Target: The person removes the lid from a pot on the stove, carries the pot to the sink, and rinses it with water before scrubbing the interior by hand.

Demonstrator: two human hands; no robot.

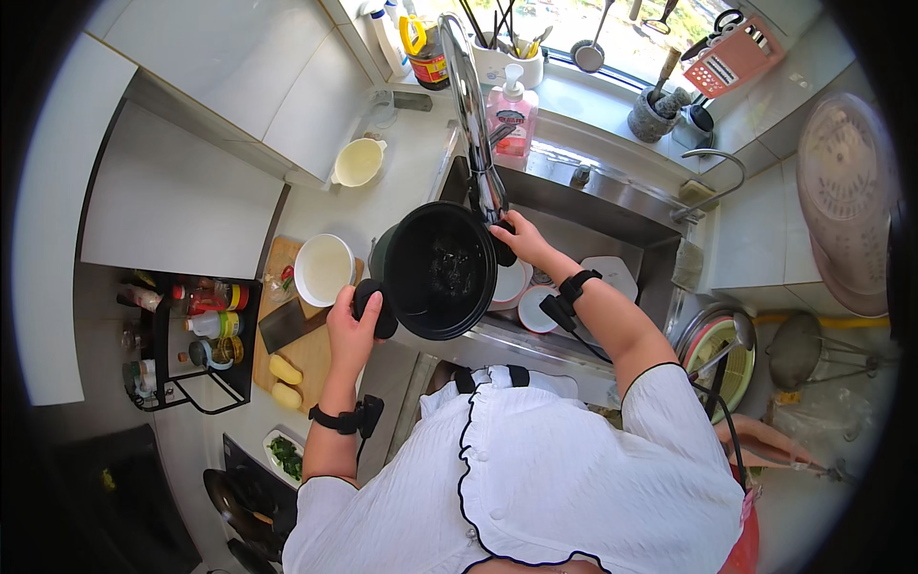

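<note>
A deep dark pot (448,276) hangs tilted between my hands, over the near left edge of the sink, and its black inside shows a wet shine. My left hand (349,326) grips the black handle (374,308) on the pot's left side. On the other side, my right hand (529,239) holds the right handle (505,247), close beside the lower end of the chrome faucet (482,161). White dishes with red rims, such as a small bowl (536,310), lie in the steel sink (566,215) below; the pot hides some of them.
Left of the pot, a wooden cutting board (315,366) bears a white bowl (324,269), a cleaver (287,326) and two peeled potatoes (285,369). A cream bowl (360,163) stands farther back. A pink soap bottle (511,111) is behind the faucet. Strainers and baskets (721,351) crowd the right.
</note>
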